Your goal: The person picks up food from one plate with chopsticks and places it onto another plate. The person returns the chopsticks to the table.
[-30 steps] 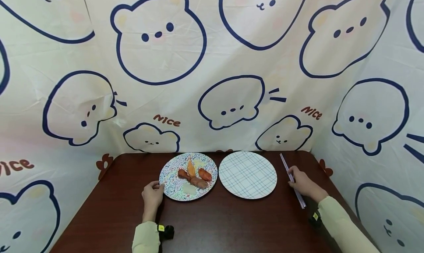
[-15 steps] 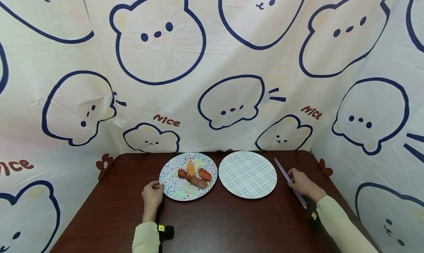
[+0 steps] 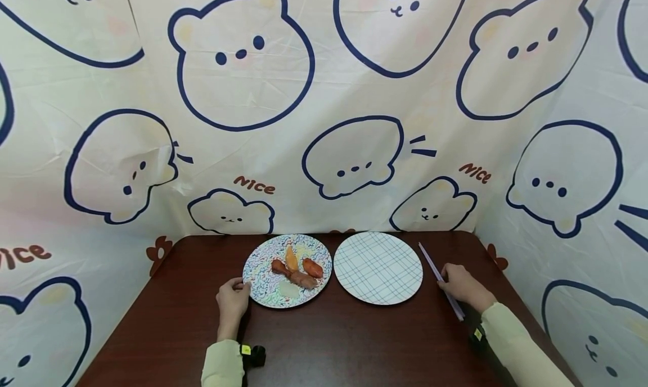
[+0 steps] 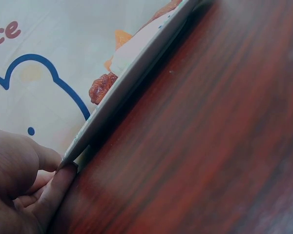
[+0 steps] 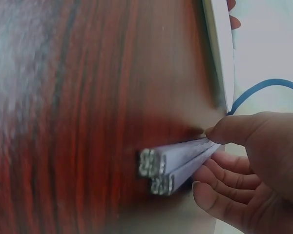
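My left hand (image 3: 233, 301) pinches the left rim of a speckled multicolour plate (image 3: 260, 263); in the left wrist view the thumb lies over the plate's edge (image 4: 122, 97) and a finger under it. On that plate are a brown drumstick-like piece (image 3: 304, 279), a yellow-orange wedge (image 3: 291, 259), a reddish wing-like piece (image 3: 312, 268) and a pale, flat piece (image 3: 289, 289). My right hand (image 3: 464, 284) holds a pair of pale lilac chopsticks (image 3: 429, 259) between thumb and fingers, close to the table. Their squared ends (image 5: 156, 170) face the right wrist camera.
A white plate with a blue-green grid (image 3: 377, 268) stands between the speckled plate and the chopsticks, close beside the former. Both sit at the back of the dark brown table (image 3: 354, 342). A cartoon-printed cloth (image 3: 354, 94) rises behind and along both sides.
The chopsticks' far tips have swung left toward the grid plate, and my right hand has shifted slightly toward me. My left hand and both plates have stayed in place.
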Demonstrator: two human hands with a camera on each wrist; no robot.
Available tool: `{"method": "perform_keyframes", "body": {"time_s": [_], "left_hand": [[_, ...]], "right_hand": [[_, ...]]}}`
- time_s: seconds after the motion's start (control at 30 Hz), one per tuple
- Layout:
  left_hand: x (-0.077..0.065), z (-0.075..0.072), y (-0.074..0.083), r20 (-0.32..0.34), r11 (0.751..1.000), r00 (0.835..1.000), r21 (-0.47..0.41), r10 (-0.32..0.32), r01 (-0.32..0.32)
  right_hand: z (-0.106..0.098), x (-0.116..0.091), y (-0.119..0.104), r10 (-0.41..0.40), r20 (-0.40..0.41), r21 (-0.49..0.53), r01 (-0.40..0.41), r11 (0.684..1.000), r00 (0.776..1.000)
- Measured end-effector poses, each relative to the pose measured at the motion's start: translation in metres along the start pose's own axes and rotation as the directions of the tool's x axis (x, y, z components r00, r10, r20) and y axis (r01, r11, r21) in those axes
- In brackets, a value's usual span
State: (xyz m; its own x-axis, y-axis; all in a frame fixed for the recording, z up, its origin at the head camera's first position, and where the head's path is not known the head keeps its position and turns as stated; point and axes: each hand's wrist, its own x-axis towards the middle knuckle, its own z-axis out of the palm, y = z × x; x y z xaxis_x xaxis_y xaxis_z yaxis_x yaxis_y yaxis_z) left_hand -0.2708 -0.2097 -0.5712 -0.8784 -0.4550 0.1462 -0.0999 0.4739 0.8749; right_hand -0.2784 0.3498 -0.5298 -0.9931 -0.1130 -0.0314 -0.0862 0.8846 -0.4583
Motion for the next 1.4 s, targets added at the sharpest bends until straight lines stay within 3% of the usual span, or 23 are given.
{"method": "perform_keyframes", "body": {"time_s": [0.73, 1.17, 1.4], "left_hand": [[0.002, 0.001, 0.001, -0.002, 1.0, 1.0, -0.004, 0.001, -0.001], [0.003, 0.002, 0.0, -0.004, 1.0, 1.0, -0.005, 0.004, -0.004], [0.003, -0.005, 0.004, 0.016, 1.0, 1.0, 0.007, -0.007, 0.007]], "right_hand": [[0.004, 0.004, -0.012, 0.086, -0.029, -0.037, -0.087, 0.995, 0.996], [0.007, 0.003, -0.012, 0.081, -0.053, -0.03, -0.083, 0.996, 0.995], [0.01, 0.005, -0.012, 0.073, -0.06, -0.019, -0.075, 0.997, 0.995]]}}
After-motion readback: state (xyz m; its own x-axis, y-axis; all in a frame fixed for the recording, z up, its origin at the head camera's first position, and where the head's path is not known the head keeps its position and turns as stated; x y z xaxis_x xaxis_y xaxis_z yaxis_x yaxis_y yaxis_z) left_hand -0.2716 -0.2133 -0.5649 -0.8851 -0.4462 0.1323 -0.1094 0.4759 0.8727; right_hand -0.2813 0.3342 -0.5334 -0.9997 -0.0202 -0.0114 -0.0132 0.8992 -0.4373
